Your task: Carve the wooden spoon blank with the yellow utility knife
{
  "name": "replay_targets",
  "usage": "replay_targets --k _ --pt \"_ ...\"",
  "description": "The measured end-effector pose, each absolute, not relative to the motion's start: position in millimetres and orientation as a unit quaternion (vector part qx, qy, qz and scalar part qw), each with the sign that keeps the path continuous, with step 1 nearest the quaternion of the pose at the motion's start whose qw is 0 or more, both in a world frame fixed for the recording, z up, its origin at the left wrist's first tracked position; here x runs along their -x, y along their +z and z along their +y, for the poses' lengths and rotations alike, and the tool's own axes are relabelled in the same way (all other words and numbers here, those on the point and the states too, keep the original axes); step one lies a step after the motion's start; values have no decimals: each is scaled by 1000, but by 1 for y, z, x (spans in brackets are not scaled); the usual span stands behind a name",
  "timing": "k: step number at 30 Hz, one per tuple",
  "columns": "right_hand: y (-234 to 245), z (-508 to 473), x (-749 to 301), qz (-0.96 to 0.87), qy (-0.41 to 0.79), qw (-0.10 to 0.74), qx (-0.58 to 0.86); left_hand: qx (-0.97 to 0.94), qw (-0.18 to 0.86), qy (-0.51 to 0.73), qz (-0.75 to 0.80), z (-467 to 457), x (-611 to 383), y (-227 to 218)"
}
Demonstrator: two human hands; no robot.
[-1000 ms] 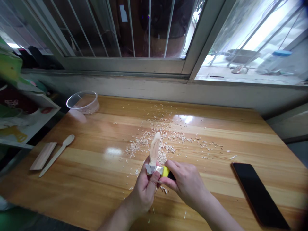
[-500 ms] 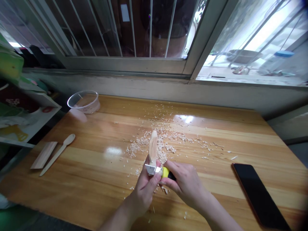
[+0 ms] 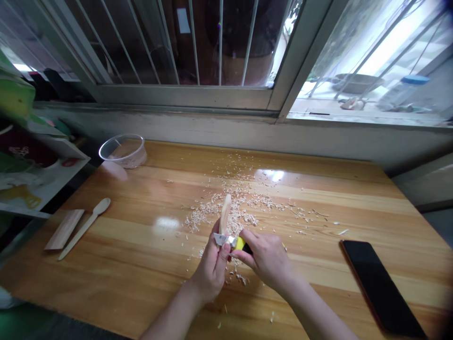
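Observation:
My left hand (image 3: pixel 213 269) is closed around the lower end of a pale carved piece of wood (image 3: pixel 225 212), whose narrow tip points away from me. In my right hand (image 3: pixel 265 257) is a utility knife (image 3: pixel 240 243) with a yellow and black handle. Its short silver blade (image 3: pixel 221 239) lies across the wood, just above my left thumb, which is at the knife's metal front. Wood shavings (image 3: pixel 235 212) are scattered on the table under and beyond both hands. How the wood's lower end looks is hidden by my fingers.
On the left lie a wooden spoon (image 3: pixel 85 226) and a flat wood strip (image 3: pixel 65 230). A clear plastic bowl (image 3: pixel 136 158) stands at the back left of the wooden table (image 3: pixel 141 269). A black phone (image 3: pixel 382 288) lies at right. Behind runs a barred window (image 3: pixel 184 97).
The knife and both hands have shifted slightly up and left, the blade moving a little along the wood. The wood has turned and now shows a narrower side.

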State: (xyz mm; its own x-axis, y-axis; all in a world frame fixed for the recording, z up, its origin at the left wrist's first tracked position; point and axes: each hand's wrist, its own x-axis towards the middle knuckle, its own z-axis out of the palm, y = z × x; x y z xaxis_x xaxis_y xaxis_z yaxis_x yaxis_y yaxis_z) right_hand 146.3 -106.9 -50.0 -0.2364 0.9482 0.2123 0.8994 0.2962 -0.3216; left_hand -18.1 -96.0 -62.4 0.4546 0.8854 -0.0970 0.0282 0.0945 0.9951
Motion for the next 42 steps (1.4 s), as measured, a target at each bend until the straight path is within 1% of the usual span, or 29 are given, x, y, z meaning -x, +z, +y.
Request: replay_targets --k 3,6,9,12,16,20,22,26,28,30,33,39,41,42 --pt "-54 -104 -147 -778 91 186 593 -536 656 356 396 -95 17 -67" --pt "-54 -103 -149 -782 158 180 575 -504 689 358 378 -95 18 -65" --pt "-53 -102 -151 -786 195 164 564 -521 683 351 374 -94 20 -64" --pt "-53 -100 -150 -789 161 159 572 -553 655 349 378 -92 21 -65" --pt "-56 -98 -144 -787 95 181 582 -558 640 366 381 -91 21 -69" --pt "-58 -98 -140 -779 81 198 589 -552 627 386 391 -92 21 -71" --pt "-57 -98 -141 -779 113 201 583 -548 636 382 385 -93 20 -70" --pt "-51 -98 -147 -784 226 184 549 -533 671 367 362 -94 20 -64" --pt "-48 -98 -150 -783 245 169 547 -535 673 366 357 -95 20 -61" --pt "-47 -99 -151 -784 238 158 552 -543 663 370 359 -95 20 -60" --pt "-48 -99 -149 -786 189 156 567 -553 647 375 367 -95 20 -62" --pt "-56 -100 -141 -777 82 202 590 -540 633 388 398 -97 18 -65" --pt "-57 -100 -141 -770 84 213 596 -526 643 388 399 -98 16 -63" --pt "-57 -99 -142 -770 104 216 591 -517 652 389 395 -98 16 -62"
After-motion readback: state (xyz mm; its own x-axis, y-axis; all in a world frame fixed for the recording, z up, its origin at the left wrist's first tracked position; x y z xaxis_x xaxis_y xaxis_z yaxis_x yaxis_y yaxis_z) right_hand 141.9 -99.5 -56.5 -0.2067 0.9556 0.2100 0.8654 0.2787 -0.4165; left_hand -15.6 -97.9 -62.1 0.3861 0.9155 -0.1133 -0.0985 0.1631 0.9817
